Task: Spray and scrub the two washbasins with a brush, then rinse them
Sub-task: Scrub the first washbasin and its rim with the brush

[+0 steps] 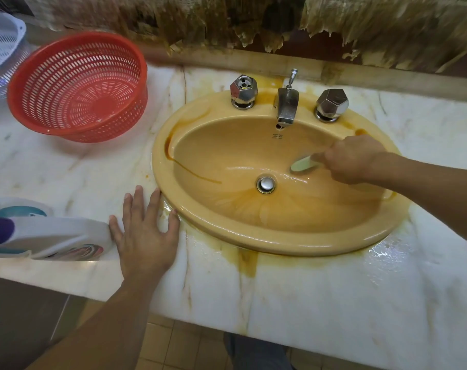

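A yellow oval washbasin [227,153] is set in a white marble counter [320,284], with brown stain streaks on its left wall and around the drain [266,184]. My right hand [355,160] grips a pale green brush [303,163] whose head is against the basin's right inner wall. My left hand [144,233] rests flat on the counter by the basin's left rim, fingers spread. A chrome spout [287,106] and two chrome knobs, the left knob [243,91] and the right knob [332,104], stand at the basin's back. No water runs from the spout.
A red plastic colander [77,88] sits on the counter at the back left, a white one [2,46] behind it. A white spray bottle [45,236] lies on its side just left of my left hand. Brown stains run down the counter's front.
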Available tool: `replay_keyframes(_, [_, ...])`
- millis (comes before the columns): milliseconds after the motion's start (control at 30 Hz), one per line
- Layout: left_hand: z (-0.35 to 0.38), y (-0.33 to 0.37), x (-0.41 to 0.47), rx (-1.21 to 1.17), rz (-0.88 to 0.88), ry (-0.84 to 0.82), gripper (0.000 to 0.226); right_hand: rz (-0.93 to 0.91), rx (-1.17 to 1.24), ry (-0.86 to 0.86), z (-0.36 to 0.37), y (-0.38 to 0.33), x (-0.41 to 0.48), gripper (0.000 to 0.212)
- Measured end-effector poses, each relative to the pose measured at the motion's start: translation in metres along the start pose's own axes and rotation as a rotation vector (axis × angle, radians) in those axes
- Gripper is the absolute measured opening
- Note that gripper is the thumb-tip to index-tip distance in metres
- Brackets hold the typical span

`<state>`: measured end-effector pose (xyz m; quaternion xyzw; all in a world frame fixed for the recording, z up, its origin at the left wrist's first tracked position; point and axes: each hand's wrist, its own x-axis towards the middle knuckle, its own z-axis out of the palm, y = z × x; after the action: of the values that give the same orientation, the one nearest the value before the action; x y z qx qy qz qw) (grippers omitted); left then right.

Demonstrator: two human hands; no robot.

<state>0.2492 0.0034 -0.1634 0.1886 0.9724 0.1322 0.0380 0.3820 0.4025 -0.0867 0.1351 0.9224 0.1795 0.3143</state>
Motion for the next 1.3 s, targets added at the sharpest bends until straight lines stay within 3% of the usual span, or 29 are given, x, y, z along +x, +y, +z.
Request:
replay_keyframes(67, [0.000, 0.000, 0.000, 0.003, 0.000, 0.001, 0.059, 0.013, 0.051, -0.085, 0.003, 0.007, -0.005, 0.048])
replay_keyframes(133, [-0.001, 0.000, 0.000, 0.006, 0.000, 0.000, 0.059, -0.035, 0.263, -0.325, 0.004, 0.007, -0.011, 0.033])
replay_keyframes(200, [-0.001, 0.001, 0.000, 0.006, -0.001, -0.001, 0.059, -0.058, 0.408, -0.412, 0.005, 0.007, -0.015, 0.025])
replay_keyframes(300, [0.000, 0.001, -0.001, 0.008, 0.001, 0.002, 0.059, 0.066, 0.332, -0.148, 0.014, 0.002, -0.013, 0.033])
replay_keyframes(333, [0.000, 0.001, -0.001, 0.005, 0.001, 0.003, 0.059, 0.058, 0.376, -0.138, 0.018, -0.003, -0.010, 0.033])
replay_keyframes(467, [0.000, 0.000, -0.001, 0.007, 0.002, 0.009, 0.058, -0.160, 0.623, -0.445, 0.018, -0.021, -0.012, 0.025])
replay_keyframes(567, [0.001, -0.001, 0.000, 0.011, 0.003, 0.003, 0.058, -0.060, 0.407, -0.256, 0.014, -0.016, -0.010, 0.030])
replay_keyframes(667, [0.002, -0.002, 0.000, 0.009, 0.005, 0.009, 0.058, -0.063, 0.449, -0.515, -0.002, 0.004, -0.026, 0.023])
replay_keyframes(700, [0.002, -0.002, 0.000, 0.009, 0.006, 0.009, 0.058, -0.024, 0.444, -0.526, -0.006, 0.015, -0.031, 0.022])
replay_keyframes(800, [0.002, -0.002, 0.000, 0.011, 0.012, 0.002, 0.058, 0.109, 0.299, -0.271, -0.013, 0.043, -0.041, 0.025])
replay_keyframes(933, [0.000, -0.003, 0.000, 0.011, 0.018, -0.005, 0.059, 0.174, 0.517, -0.580, -0.016, 0.049, -0.056, 0.018])
replay_keyframes(1033, [0.000, -0.003, 0.000, 0.009, 0.020, -0.007, 0.058, 0.234, 0.504, -0.421, -0.011, 0.060, -0.058, 0.023])
replay_keyframes(1167, [0.000, -0.004, 0.000, 0.003, 0.022, -0.004, 0.058, 0.209, 0.622, -0.557, -0.008, 0.052, -0.064, 0.020])
replay_keyframes(1300, [0.000, -0.003, 0.000, 0.002, 0.019, -0.003, 0.058, 0.248, 0.519, -0.352, -0.007, 0.047, -0.064, 0.028])
